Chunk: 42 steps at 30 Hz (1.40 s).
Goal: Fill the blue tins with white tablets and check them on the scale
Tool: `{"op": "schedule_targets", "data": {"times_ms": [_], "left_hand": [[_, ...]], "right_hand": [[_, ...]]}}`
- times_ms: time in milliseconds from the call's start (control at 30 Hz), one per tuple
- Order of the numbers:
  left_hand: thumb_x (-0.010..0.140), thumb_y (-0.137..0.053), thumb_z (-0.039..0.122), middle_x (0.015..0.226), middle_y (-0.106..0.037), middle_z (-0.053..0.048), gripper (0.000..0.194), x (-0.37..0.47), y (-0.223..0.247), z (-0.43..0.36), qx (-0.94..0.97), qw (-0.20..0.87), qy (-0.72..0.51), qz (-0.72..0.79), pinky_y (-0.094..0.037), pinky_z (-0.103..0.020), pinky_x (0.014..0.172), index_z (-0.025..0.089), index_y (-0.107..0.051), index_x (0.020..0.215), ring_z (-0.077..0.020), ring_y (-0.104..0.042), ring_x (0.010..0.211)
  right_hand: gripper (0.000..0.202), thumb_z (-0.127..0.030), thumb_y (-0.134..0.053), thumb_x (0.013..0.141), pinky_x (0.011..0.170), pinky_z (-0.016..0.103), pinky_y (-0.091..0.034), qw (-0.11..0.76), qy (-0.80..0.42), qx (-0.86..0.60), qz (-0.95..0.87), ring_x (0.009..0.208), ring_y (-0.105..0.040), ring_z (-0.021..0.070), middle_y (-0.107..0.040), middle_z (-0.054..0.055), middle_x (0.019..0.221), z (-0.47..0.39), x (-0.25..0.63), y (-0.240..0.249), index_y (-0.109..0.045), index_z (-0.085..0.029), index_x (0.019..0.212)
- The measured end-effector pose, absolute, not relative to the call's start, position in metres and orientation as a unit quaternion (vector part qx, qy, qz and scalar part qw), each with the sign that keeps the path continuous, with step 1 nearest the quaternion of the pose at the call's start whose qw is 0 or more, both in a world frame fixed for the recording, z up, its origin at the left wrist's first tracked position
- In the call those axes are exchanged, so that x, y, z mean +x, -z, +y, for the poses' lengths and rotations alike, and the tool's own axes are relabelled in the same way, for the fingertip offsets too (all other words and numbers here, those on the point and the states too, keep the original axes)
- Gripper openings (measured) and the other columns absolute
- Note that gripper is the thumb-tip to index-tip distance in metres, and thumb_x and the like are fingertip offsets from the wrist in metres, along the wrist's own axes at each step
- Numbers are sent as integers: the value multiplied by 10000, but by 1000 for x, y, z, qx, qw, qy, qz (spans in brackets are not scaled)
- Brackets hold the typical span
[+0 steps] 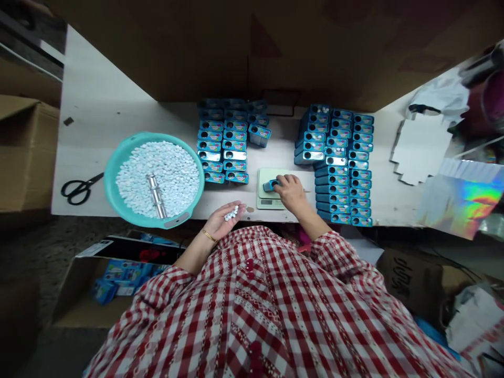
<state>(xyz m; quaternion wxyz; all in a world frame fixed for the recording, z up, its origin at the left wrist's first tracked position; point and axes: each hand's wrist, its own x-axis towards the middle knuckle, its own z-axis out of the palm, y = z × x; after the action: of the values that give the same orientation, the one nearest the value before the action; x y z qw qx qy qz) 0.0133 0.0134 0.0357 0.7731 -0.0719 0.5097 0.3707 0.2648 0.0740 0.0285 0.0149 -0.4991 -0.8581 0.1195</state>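
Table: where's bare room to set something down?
Largest patch: beyond the basin, left of the carton. Smaller: beyond the scale, between left containers and right containers; also a strip between right containers and white card. Crowded: the scale, where the right hand holds a container.

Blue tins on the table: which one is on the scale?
The blue tin at the right hand: it alone sits on the pale green scale, while the other tins on the table stand grouped to either side.
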Motion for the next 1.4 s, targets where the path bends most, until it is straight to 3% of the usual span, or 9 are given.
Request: {"op": "schedule_targets", "data": {"times_ms": [133,233,300,467,767,1000,1133,1400], "left_hand": [[789,-474,30,960,-694,-153,220,17,-37,9,-72,798,-367,472,-531,-298,822,65,-666,889,-196,-665,898],[818,-430,43,896,-693,-104,257,17,-34,4,-91,787,-380,477,-533,-261,744,93,-659,923,-147,-659,792],[841,-406,58,850,-683,-71,282,16,-33,0,-106,778,-382,488,-523,-231,681,111,-648,976,-114,-640,710],[876,-363,100,866,-680,-74,326,15,-32,-5,-121,776,-392,479,-519,-237,684,104,-621,1077,-115,-632,719],[854,-373,68,776,-671,-91,267,20,-36,0,-110,783,-342,508,-525,-283,723,82,-639,855,-154,-645,737],[844,-432,76,727,-664,-64,223,51,-49,46,-28,788,-370,492,-513,-257,682,77,-655,844,-133,-620,696],[806,-492,38,715,-668,-55,177,80,-61,73,40,776,-380,502,-507,-234,717,81,-658,765,-114,-620,696],[710,-592,-2,759,-677,-80,136,100,-51,82,138,768,-344,522,-475,-310,869,71,-671,793,-137,-641,809]], "right_hand": [[246,-164,-439,899,931,448,-375,59,-165,-488,-855,1078,-442,265,-542,126,1219,50,218,-33,-619,-168,1067],[303,-239,-466,904,852,400,-441,57,-246,-429,-867,996,-482,244,-559,138,1170,23,179,-42,-556,-140,1176],[325,-210,-482,891,824,385,-461,42,-280,-407,-869,971,-488,237,-563,141,1135,11,159,-44,-530,-126,1201],[255,-186,-508,881,844,340,-460,52,-326,-385,-862,978,-485,202,-563,88,1103,10,152,-33,-561,-174,1130],[198,-209,-573,839,763,325,-464,15,-326,-381,-865,909,-513,203,-562,82,1004,13,155,-32,-579,-154,1029],[236,-187,-599,794,813,310,-437,155,-384,-431,-802,893,-524,191,-574,68,942,51,189,-38,-601,-156,1027],[229,-138,-589,749,707,260,-451,219,-400,-482,-748,753,-537,147,-581,41,869,71,219,-43,-623,-150,975],[155,-157,-555,773,631,238,-458,240,-374,-546,-710,654,-539,121,-588,34,823,77,245,-34,-647,-153,897]]}}
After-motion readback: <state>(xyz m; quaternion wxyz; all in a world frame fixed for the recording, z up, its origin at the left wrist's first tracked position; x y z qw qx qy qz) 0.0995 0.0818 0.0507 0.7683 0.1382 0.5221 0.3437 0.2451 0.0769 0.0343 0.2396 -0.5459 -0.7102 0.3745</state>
